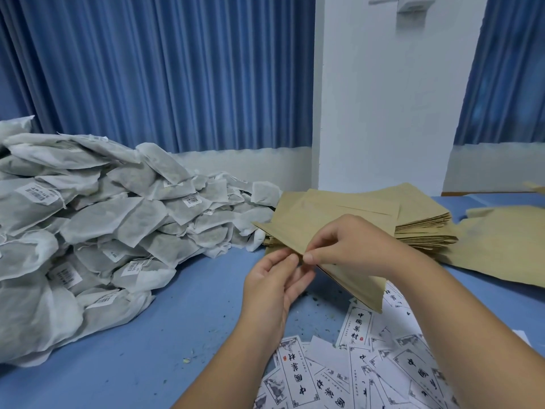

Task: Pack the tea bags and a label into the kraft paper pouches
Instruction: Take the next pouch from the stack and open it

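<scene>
Pinching one kraft pouch (298, 228) at its near edge with left hand (274, 278) and right hand (351, 246), raised just in front of the pouch stack (418, 228). Likely light, thin, easily creased; grip edges gently.

The tea bags (88, 231) were greyish white, some with white barcode stickers (38, 196). The kraft pouch (362, 290) and the pouch stack (424, 228) were plain tan. The labels (298, 376) were white with black characters, thin borders, small red seals. The table (177, 320) was blue, dark-flecked.
</scene>
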{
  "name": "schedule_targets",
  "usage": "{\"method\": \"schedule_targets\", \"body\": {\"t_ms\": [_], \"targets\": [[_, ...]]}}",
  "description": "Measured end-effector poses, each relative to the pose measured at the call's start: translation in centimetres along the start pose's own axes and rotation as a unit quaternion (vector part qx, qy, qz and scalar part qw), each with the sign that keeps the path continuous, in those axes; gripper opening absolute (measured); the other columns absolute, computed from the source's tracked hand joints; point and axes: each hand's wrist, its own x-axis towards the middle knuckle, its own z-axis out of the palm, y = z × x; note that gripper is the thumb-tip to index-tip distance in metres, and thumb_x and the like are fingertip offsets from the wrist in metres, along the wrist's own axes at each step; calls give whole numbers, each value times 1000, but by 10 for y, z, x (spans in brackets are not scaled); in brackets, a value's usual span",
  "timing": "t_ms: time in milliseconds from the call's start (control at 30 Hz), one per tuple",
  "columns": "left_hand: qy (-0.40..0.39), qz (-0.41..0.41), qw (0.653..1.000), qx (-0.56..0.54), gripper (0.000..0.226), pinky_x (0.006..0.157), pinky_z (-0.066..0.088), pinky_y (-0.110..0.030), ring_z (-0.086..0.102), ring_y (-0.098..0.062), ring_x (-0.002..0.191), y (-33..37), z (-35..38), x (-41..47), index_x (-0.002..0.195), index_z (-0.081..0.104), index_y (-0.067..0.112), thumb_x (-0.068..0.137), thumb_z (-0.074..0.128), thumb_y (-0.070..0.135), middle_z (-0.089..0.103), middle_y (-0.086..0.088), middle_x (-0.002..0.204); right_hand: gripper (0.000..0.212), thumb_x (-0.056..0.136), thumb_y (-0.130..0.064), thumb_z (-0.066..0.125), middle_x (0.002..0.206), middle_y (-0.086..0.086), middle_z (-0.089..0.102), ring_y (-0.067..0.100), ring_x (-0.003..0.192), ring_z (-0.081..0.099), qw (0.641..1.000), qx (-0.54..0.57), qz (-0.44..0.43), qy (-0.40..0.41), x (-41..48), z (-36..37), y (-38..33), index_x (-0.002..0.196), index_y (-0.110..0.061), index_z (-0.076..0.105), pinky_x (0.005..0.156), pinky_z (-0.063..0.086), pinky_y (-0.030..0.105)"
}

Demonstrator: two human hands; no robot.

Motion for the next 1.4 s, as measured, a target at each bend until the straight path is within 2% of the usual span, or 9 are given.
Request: {"method": "schedule_targets", "body": {"t_ms": [300,467,567,667,900,1033,1100,1267,1400], "targets": [[-8,14,1000,-5,45,73,58,-28,71,-25,94,1,1,-2,114,57,-2,76,72,16,72,-19,102,5,77,-30,77,65,-15,68,-6,57,54,999,41,-6,-5,-1,-1,3,75,-26,77,58,41,8],[-20,2,1000,-6,30,70,58,-31,71,-30,95,0,4,-1,122,58,4,92,61,10,72,-16,106,11,80,-24,67,70,-15,68,-2,65,60,997,-53,-14,55,-2,2,-3,71,-26,74,61,47,16],[-33,22,999,28,39,72,59,-37,70,-33,96,-1,15,-3,120,60,9,88,66,30,72,-11,108,12,79,-24,62,69,-10,66,4,66,60,990,-99,-40,91,-3,9,-15,69,-22,70,61,49,24],[-43,15,998,37,58,77,58,-41,69,-37,98,2,22,-4,120,59,12,73,73,42,69,-12,115,12,83,-20,58,68,-10,60,9,67,55,983,-137,-81,92,-2,10,-24,76,-18,67,59,42,19],[-74,26,994,80,24,81,58,-40,68,-33,101,4,15,-2,120,58,8,99,52,20,70,-15,111,12,91,-22,51,80,-5,59,17,77,55,973,-192,-73,107,-2,12,-26,82,-19,58,67,45,31],[-58,18,986,156,10,65,58,-33,71,-21,66,6,18,1,101,59,4,93,54,5,72,-10,79,12,90,-19,46,84,-2,62,22,79,57,970,-206,-51,117,-1,18,-23,82,-17,55,73,50,40],[-69,8,983,172,10,67,58,-35,67,-17,59,10,19,2,97,61,3,91,54,-1,70,-8,71,12,90,-19,46,85,-2,62,22,80,57,973,-198,-38,109,0,20,-19,80,-20,53,74,50,40],[-106,14,977,183,21,62,56,-23,65,-11,65,20,13,5,98,64,0,89,47,-9,69,-5,76,18,88,-19,54,76,-9,59,13,76,54,984,-128,-24,124,1,20,-14,72,-27,52,65,43,27],[-111,-3,983,146,27,67,58,-29,65,-23,82,20,10,5,109,62,-1,91,44,-11,71,-16,95,18,88,-18,57,77,-9,61,10,77,55,987,-88,-7,131,3,19,-12,72,-25,56,65,42,23]]}}
